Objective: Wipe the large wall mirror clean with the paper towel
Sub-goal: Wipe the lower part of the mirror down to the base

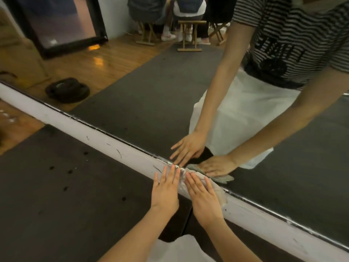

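Crumpled white paper towel (217, 188) lies under my right hand (204, 197), at the very bottom edge of the wall mirror (151, 103), half on the glass and half on the pale baseboard (105, 137) beneath it. My right fingers are straight and slightly spread, pressing the towel flat rather than gripping it. My left hand (167, 188) rests just beside it, fingers straight and close together, tips touching a small metal clip (178, 166) on the mirror's lower edge.

As I judge it, the risks start from that edge. With no grip on the towel, a sideways push could let it bunch or slide out from under my palm. The clip could snag and tear the paper. My bare left fingertips so near the glass may leave fresh smears. The baseboard looks scuffed and dirty, so the towel may carry that grime onto the mirror. A dark mat (75, 195) covers the floor where I crouch.
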`<state>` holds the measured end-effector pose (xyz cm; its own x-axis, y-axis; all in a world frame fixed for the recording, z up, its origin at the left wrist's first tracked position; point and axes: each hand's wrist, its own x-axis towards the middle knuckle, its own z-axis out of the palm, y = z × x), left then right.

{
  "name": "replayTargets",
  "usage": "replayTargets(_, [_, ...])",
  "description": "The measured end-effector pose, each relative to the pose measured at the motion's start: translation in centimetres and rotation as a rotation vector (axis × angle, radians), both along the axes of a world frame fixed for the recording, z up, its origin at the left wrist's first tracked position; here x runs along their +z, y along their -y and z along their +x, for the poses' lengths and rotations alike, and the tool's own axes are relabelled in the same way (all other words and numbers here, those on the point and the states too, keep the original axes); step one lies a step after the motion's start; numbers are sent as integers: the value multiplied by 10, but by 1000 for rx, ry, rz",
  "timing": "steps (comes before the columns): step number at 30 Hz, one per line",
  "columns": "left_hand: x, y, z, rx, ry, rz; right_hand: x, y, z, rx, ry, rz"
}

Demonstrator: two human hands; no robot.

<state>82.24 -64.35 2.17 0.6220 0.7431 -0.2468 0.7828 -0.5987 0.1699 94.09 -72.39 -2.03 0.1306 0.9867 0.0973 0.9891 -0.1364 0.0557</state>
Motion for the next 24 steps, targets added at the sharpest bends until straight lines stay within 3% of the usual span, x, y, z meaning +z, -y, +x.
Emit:
replayTargets(7, [2, 3, 6, 44, -43, -3, -21, 1, 6, 52, -74, 160])
replayTargets(14, [4, 3, 9, 29, -135, 35, -12, 2, 9, 74, -101, 105])
replayTargets(20, [10, -9, 7, -120, -320, 151, -21, 0, 12, 65, -101, 135])
replayTargets(24, [9, -11, 9, -152, -338, 152, -26, -1, 11, 77, -97, 187])
